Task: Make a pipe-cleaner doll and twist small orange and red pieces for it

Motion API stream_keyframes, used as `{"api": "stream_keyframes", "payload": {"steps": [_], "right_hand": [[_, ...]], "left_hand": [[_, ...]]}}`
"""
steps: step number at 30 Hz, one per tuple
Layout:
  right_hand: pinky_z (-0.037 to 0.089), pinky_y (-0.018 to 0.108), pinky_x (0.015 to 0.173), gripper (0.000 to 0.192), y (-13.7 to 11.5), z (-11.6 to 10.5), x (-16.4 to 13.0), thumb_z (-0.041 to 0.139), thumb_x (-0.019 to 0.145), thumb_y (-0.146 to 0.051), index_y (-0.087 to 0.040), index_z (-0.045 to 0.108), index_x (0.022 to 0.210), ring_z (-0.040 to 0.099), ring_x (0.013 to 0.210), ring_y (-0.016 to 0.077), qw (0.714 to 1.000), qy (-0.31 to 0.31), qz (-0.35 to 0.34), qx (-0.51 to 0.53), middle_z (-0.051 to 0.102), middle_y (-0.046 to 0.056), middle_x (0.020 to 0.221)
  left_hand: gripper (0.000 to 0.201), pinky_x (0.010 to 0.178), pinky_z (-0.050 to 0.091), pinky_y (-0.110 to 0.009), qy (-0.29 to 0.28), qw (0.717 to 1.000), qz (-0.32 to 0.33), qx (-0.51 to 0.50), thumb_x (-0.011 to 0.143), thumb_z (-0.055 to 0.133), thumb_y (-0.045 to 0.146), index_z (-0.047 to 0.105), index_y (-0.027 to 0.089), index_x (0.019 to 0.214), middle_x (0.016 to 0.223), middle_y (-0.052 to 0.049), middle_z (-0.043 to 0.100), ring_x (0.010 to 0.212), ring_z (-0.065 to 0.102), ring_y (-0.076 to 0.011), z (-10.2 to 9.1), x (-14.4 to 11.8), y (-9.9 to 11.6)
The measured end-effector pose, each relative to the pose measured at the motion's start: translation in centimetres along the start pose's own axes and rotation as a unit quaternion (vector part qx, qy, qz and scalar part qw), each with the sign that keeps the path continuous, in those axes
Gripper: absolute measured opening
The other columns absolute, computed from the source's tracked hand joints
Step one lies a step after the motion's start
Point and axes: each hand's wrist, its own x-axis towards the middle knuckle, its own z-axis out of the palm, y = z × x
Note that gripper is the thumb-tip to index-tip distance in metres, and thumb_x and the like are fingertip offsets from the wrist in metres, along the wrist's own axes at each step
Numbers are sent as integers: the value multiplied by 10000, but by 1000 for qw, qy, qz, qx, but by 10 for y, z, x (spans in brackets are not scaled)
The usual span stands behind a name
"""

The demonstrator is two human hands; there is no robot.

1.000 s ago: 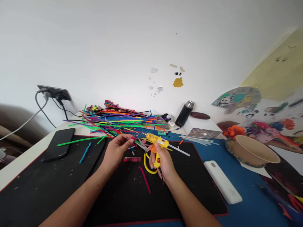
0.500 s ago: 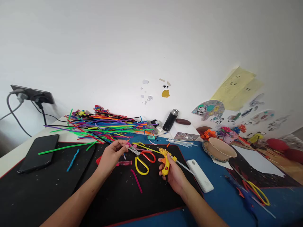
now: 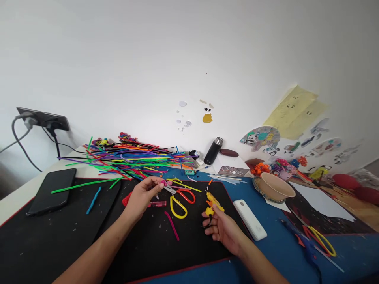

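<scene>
Currently left hand [image 3: 144, 194] has fingers pinched together on a small pink piece [image 3: 163, 184], above the black mat [image 3: 59, 232] on the table. Right hand [image 3: 222, 227] sits loosely curled by the yellow plastic glue gun [image 3: 212, 202] on the mat, fingertips at its handle; can't tell if it's gripping. Yellow-and-red-handled scissors [image 3: 179, 199] lie between the hands.

Single head-worn view, looking forward and slightly down across the worktop [image 3: 296, 252] toward the white wall [image 3: 189, 59]. Close over both forearms, black mat [image 3: 59, 236] filling the near foreground. Pile of coloured sticks [image 3: 133, 157] just short of that wall. No second view to compare.
</scene>
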Motion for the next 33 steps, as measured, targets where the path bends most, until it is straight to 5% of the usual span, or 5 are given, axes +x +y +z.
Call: {"api": "stream_keyframes", "payload": {"steps": [3, 8, 16, 23, 33], "right_hand": [[233, 170, 320, 620, 14, -9, -5, 548, 928, -725, -132, 714, 861, 467, 324, 85, 988, -10, -15, -151, 538, -24, 468], [213, 219, 362, 612, 20, 1, -11, 656, 803, -783, -171, 670, 789, 267, 317, 71, 957, -15, -103, -272, 360, -103, 399], [242, 254, 506, 525, -16, 69, -25, 644, 912, -652, -196, 682, 655, 392, 510, 117, 882, -16, -308, -355, 453, -25, 528], [189, 225, 416, 481, -28, 104, 3, 725, 847, -623, -156, 688, 956, 261, 394, 62, 958, -140, -220, -121, 442, -101, 470], [113, 220, 428, 378, -29, 115, 16, 848, 798, -460, -155, 631, 850, 251, 384, 25, 957, -266, -110, 28, 454, -104, 499]], "left_hand": [[344, 592, 444, -232, -17, 1000, -10, -25, 699, 900, 470, 762, 196, 854, 757, -14, 675, 656, 541, -135, 2, -2, 7], [312, 663, 484, -264, -83, 995, -42, -30, 685, 914, 450, 773, 202, 812, 783, -40, 693, 757, 620, -182, 10, -10, 18], [279, 670, 474, -251, -148, 985, -83, -34, 718, 902, 414, 783, 206, 861, 806, -20, 681, 721, 592, -148, 10, -13, 13], [239, 634, 444, -249, -166, 983, -69, -32, 729, 899, 381, 793, 196, 837, 758, -23, 671, 680, 542, -142, 10, -16, 17], [254, 714, 513, -305, -173, 981, -80, -29, 697, 913, 405, 791, 202, 788, 774, -41, 707, 724, 620, -187, 10, -15, 24]]}}
